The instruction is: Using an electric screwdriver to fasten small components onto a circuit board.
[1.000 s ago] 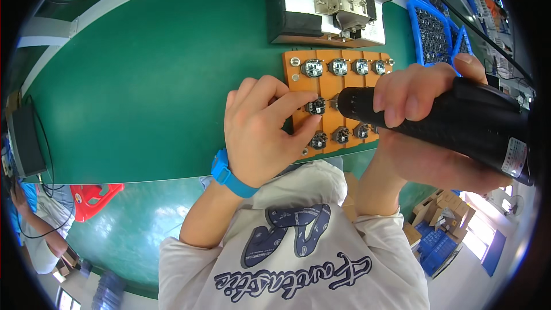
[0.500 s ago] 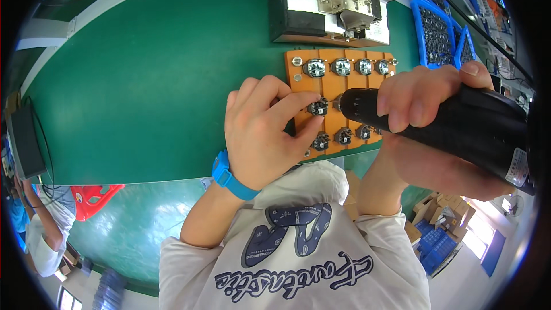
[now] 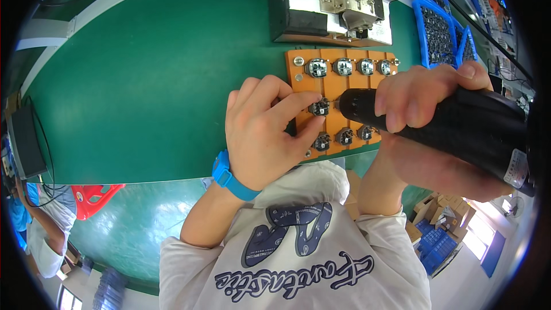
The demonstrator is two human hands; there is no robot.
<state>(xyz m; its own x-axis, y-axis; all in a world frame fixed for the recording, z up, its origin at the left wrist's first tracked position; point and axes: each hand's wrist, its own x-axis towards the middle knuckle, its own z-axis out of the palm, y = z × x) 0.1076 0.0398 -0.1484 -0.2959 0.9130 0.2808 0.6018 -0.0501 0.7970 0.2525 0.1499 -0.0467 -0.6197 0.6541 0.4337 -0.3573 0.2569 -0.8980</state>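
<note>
An orange fixture block lies on the green bench, holding rows of small round metal-and-black parts. My left hand, with a blue watch on its wrist, pinches the leftmost middle-row small round part between thumb and forefinger. My right hand is wrapped round a black electric screwdriver. The tool lies nearly level over the fixture, its front end pointing left at the pinched part. Its body hides the rest of the middle row, and whether its tip touches the part I cannot tell.
A metal device with a silver clamp-like mechanism stands behind the fixture. Blue bins of small dark parts sit at the back right. The green bench stretches left. A red stool and another person's arm show at lower left.
Both hands keep nearly the same hold and place. The fixture and the metal device appear shifted very slightly to the right in the picture. The other person's arm at lower left has moved a little.
</note>
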